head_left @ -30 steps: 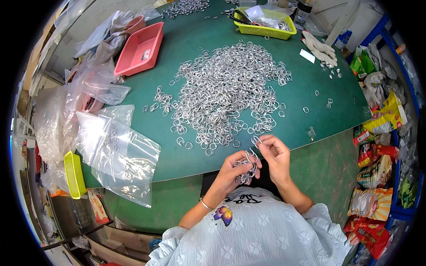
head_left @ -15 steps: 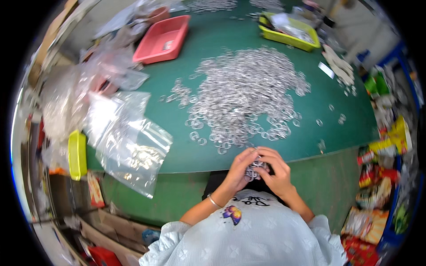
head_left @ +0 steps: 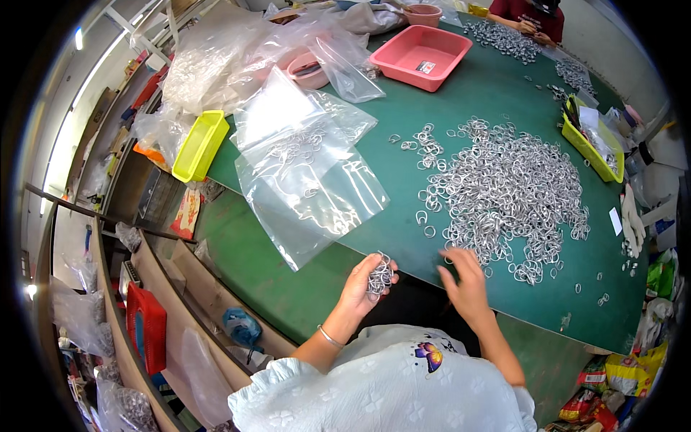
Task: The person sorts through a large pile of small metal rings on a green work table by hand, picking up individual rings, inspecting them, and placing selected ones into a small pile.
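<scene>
My left hand [head_left: 362,284] is cupped around a handful of metal rings [head_left: 380,276], just off the table's front edge. Apart from it, my right hand [head_left: 466,282] hovers at that edge with its fingers spread and nothing in them. Beyond my right hand lies a wide heap of silvery metal rings [head_left: 507,191], with a few loose ones along its left side. Clear plastic bags [head_left: 309,209] lie overlapping on the table, left of the heap and hanging partly over the edge. Some rings show within or under the upper bag.
A pink tray [head_left: 421,57] stands at the back, a yellow-green basket [head_left: 594,144] of odds and ends at the right. Another yellow-green tray [head_left: 200,146] sits at the left edge. Across the table, a person in a dark red shirt [head_left: 547,23] handles small pieces. Wooden shelving [head_left: 187,288] stands lower left.
My hands were together around the rings; now they are apart. The left has carried the handful left toward the bags, and the right has opened. The view has swung left.
</scene>
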